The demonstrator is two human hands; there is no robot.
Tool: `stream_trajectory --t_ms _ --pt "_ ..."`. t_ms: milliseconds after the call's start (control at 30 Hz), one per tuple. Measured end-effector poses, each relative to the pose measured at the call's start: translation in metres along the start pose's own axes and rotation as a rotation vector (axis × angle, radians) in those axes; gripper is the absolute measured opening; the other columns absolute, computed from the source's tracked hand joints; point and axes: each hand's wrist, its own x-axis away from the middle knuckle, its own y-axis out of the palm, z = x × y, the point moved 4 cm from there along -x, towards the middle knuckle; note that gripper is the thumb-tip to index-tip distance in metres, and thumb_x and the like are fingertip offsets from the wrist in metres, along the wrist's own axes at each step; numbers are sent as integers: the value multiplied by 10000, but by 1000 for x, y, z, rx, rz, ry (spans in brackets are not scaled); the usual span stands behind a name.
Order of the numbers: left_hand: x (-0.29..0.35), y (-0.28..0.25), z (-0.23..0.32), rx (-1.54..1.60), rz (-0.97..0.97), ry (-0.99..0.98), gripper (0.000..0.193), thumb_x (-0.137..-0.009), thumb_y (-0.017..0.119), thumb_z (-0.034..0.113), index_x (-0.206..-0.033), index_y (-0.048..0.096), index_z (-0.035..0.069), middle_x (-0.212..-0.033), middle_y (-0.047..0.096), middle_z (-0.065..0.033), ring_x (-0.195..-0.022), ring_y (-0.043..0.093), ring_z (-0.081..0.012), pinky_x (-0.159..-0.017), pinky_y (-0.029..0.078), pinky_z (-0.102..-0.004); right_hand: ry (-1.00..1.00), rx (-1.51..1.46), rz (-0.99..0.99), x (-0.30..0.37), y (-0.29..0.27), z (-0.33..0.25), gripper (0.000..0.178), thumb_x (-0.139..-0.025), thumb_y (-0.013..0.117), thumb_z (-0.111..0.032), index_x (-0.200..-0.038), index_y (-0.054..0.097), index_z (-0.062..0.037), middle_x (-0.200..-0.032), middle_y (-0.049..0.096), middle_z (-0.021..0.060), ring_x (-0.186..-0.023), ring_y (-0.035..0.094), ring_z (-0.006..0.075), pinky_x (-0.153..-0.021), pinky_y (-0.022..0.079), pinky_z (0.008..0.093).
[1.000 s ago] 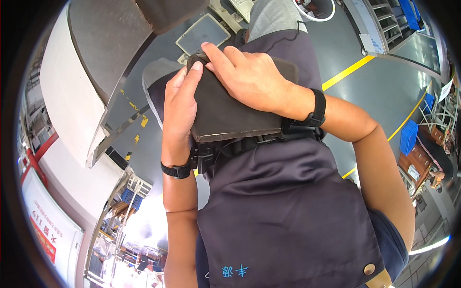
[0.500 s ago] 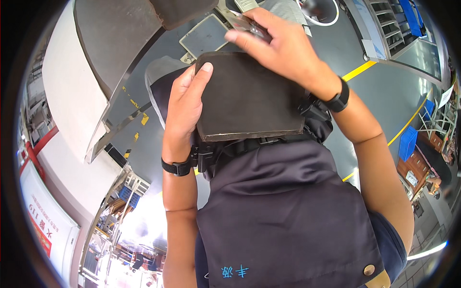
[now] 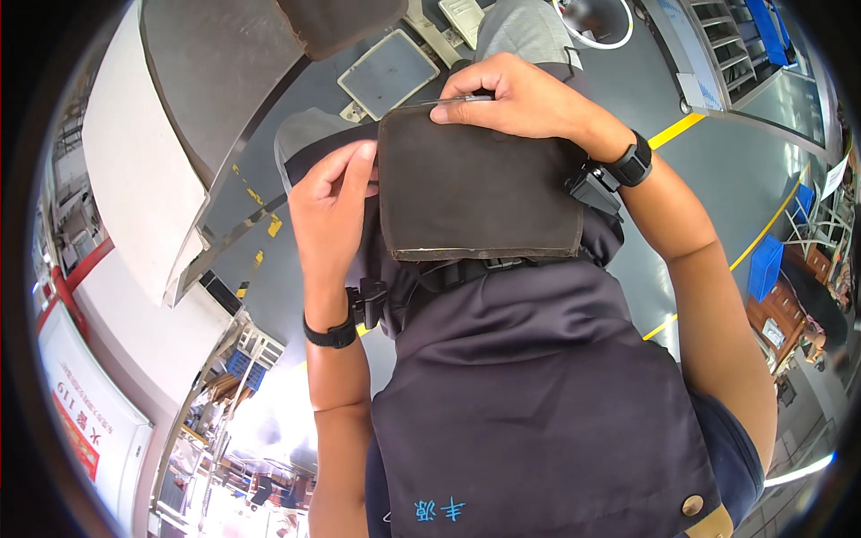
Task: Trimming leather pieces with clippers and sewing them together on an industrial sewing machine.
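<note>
A dark brown, flat rectangular piece with rounded corners and a rough lighter near edge lies over my lap. My right hand is closed around a small tool with a thin metal blade. The blade lies along the piece's far edge, and my right thumb touches the surface there. At the left edge, my left hand has thumb and forefinger drawn together just beside the piece. Whatever those fingers pinch, if anything, is too small to make out.
A dark-topped work surface stands at the far left, with another brown piece at its edge. Beyond my knees are a grey framed plate and a white round bin. A metal rack is far right.
My left hand has let go of the piece's left corner and moved slightly left and down. The right hand has lowered the tool onto the far edge. The piece has shifted slightly right.
</note>
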Motion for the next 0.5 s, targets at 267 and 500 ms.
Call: stream_trajectory --t_ms 267,500 --pt "6 -8 -1 -38 3 42 179 -981 695 172 -1022 729 1 -948 716 -41 -821 667 -104 -704 539 -249 -19 8 2 0 0 1 259 -974 710 -269 -991 741 -13 -777 652 -10 -732 534 51 -653 435 258" --pt "11 -11 12 -346 -55 139 150 -938 729 140 -1009 715 9 -927 709 -30 -790 643 -101 -672 504 -238 -11 39 9 1 0 5 260 -983 699 -273 -991 741 -17 -764 631 -17 -715 516 49 -628 422 262"
